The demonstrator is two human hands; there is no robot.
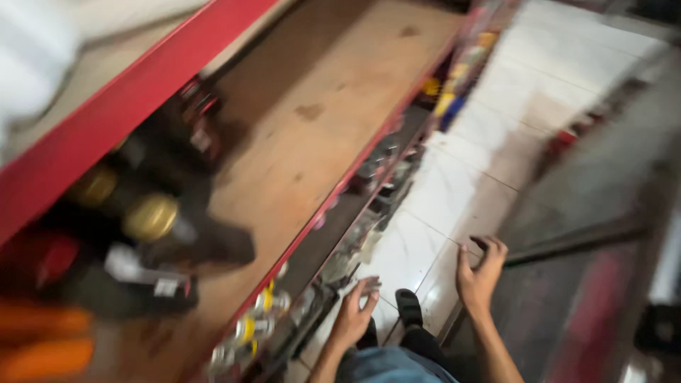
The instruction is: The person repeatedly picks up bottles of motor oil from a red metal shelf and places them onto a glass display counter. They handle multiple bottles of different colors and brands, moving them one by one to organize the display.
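The view is blurred by motion. My left hand (355, 312) hangs low beside the edge of a red-framed shelf unit (333, 191), fingers loosely curled and holding nothing. My right hand (480, 272) is held out over the white tiled floor (468, 177), fingers spread and bent, also holding nothing. Below the hands I see my blue trousers (386, 365) and a dark shoe (409, 306). Dark bottles with gold caps (149, 216) stand at the left end of the brown wooden shelf board (319, 92).
Lower shelves hold several small jars and tins (259, 326). Colourful packets (454, 85) line the far end of the unit. A dark grey rack or counter (589, 198) stands on the right of the aisle. Orange items (42, 340) sit at the bottom left.
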